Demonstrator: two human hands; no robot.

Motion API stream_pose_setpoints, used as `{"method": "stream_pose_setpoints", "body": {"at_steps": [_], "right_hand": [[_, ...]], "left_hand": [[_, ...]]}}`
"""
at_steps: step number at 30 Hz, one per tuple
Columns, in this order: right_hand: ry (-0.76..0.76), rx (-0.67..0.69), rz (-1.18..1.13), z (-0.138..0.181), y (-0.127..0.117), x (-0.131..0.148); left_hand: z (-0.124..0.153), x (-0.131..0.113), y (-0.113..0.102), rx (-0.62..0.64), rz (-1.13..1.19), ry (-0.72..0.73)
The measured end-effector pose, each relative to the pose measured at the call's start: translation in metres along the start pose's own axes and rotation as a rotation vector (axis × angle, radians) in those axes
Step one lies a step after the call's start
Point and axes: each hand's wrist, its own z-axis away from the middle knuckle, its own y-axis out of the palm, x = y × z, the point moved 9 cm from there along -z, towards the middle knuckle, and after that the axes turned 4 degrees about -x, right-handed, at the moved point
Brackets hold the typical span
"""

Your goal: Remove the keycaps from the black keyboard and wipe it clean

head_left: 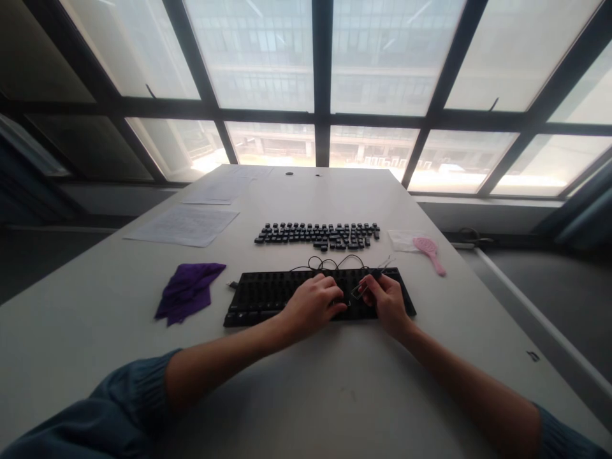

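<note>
A black keyboard (268, 296) with its keycaps removed lies on the white table (306, 395) in front of me. My left hand (313, 303) rests on its middle with curled fingers pressing down. My right hand (387, 299) is closed on a thin wire keycap puller (361, 290) over the keyboard's right part. The removed black keycaps (318, 234) sit in rows farther back. A thin black cable (329, 261) loops behind the keyboard.
A crumpled purple cloth (189, 290) lies left of the keyboard. A pink brush (429, 252) and a clear plastic bag (404, 240) are at the right. Printed papers (184, 224) lie at the back left. Large windows stand behind the table.
</note>
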Motion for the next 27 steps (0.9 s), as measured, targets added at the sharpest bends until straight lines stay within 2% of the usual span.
{"method": "stream_pose_setpoints", "body": {"at_steps": [3, 11, 17, 27], "right_hand": [[-0.006, 0.001, 0.010, 0.000, 0.000, 0.000], [0.007, 0.008, 0.006, -0.001, -0.001, -0.003], [-0.002, 0.018, 0.025, -0.001, -0.001, -0.004], [-0.008, 0.043, 0.062, 0.000, 0.003, -0.001]], "left_hand": [[0.012, -0.009, 0.011, 0.022, -0.027, 0.025], [0.019, -0.004, 0.017, -0.043, 0.054, 0.119], [0.019, 0.001, 0.019, -0.041, 0.092, 0.078], [0.017, -0.003, 0.025, 0.016, 0.119, 0.021]]}}
